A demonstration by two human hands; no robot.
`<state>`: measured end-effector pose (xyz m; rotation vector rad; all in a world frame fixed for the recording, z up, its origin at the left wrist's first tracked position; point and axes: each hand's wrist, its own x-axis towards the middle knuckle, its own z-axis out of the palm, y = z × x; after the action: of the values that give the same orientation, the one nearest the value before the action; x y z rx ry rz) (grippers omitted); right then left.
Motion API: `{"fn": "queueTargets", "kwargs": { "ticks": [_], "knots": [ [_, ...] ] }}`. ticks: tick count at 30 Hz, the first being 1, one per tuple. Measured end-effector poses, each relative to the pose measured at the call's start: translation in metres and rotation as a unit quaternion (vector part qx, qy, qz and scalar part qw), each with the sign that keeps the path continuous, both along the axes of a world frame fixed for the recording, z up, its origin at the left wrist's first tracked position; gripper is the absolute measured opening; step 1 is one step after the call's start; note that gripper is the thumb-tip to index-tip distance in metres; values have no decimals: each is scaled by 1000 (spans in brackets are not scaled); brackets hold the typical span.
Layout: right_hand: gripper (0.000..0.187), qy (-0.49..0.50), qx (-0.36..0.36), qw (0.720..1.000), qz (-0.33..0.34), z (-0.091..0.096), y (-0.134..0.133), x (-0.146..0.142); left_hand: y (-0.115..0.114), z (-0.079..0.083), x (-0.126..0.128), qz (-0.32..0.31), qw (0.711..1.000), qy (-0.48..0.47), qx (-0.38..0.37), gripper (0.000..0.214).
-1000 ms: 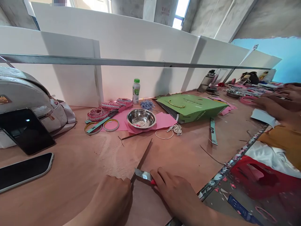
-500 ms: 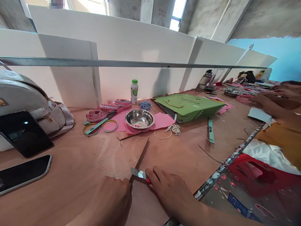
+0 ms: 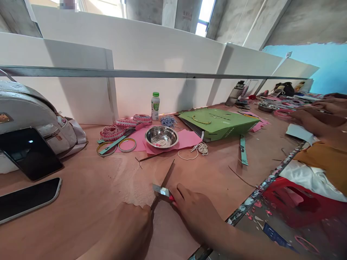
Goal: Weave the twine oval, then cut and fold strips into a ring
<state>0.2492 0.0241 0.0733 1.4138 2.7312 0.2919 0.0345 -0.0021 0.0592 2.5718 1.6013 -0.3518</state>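
Dark stick (image 3: 167, 174) slants on the desk (image 3: 108, 191), inside its near edge, in one piece; blade work done or left cannot be judged. Left hand (image 3: 131, 220) grips the near end; right hand (image 3: 196, 209) grips a cutter (image 3: 163, 191), blade across the stick.

A shiny, round steel bowl (image 3: 168, 140) rests on bright pink paper (image 3: 188, 138), near a tangle of white cord (image 3: 202, 148). Behind the bowl stands a small white, green-capped bottle (image 3: 155, 107). A flat green paper bag (image 3: 217, 123) lies to the right. At the left, a black-screened phone (image 3: 31, 155) leans against a silvery-white backpack (image 3: 31, 104); a second, pale-edged phone (image 3: 29, 200) lies flat nearby.
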Motion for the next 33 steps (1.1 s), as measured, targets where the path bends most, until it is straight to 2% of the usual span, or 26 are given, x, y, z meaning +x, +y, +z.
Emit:
{"fn": "queueTargets", "kwargs": {
  "ticks": [4, 7, 11, 13, 16, 25, 33],
  "knots": [
    [20, 55, -17, 997, -48, 10, 15, 19, 0, 8, -1, 14, 1000, -11, -6, 18],
    [15, 170, -85, 980, -54, 23, 23, 23, 2, 14, -4, 34, 998, -59, -12, 27],
    [26, 300, -184, 936, 23, 32, 32, 7, 6, 20, -10, 24, 985, -160, -51, 47],
    [32, 301, -208, 928, 67, 32, 38, -2, 7, 23, -13, 16, 975, -206, -80, 45],
    [20, 273, -224, 928, 117, 30, 46, -10, 8, 25, -16, 20, 955, -270, -123, 41],
    [21, 221, -159, 939, 210, 27, 53, -12, 19, 15, -24, 56, 897, -392, -196, 33],
    [21, 189, -45, 965, 177, 18, 45, -13, 22, 17, -21, 38, 889, -409, -203, 40]
  ]
}}
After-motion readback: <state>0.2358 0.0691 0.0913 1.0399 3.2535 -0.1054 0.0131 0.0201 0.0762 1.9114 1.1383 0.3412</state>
